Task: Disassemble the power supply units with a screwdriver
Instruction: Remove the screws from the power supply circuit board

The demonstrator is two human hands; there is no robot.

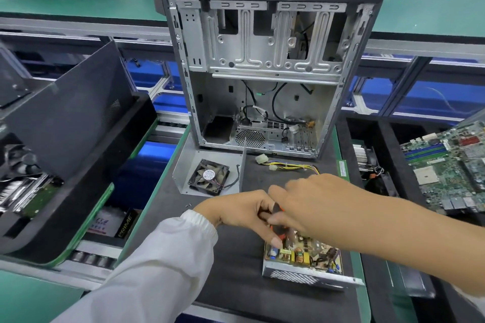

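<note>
An opened power supply unit (304, 257) lies on the black mat at the front centre, its circuit board with coils and capacitors exposed above a perforated metal wall. My left hand (244, 211) and my right hand (312, 202) meet just above its far end. Between them shows a black and orange screwdriver handle (277, 208), with fingers of both hands curled round it. The screwdriver's tip is hidden under my hands. The unit's metal cover (183, 165) with a black fan (208, 177) in it lies to the left, behind my hands.
An empty grey computer case (262, 65) stands upright behind the mat. A yellow and black wire bundle (286, 165) lies before it. Loose screws (187, 205) sit left of my left hand. A green motherboard (451, 165) rests in a right-hand tray; black panels (68, 118) fill the left bin.
</note>
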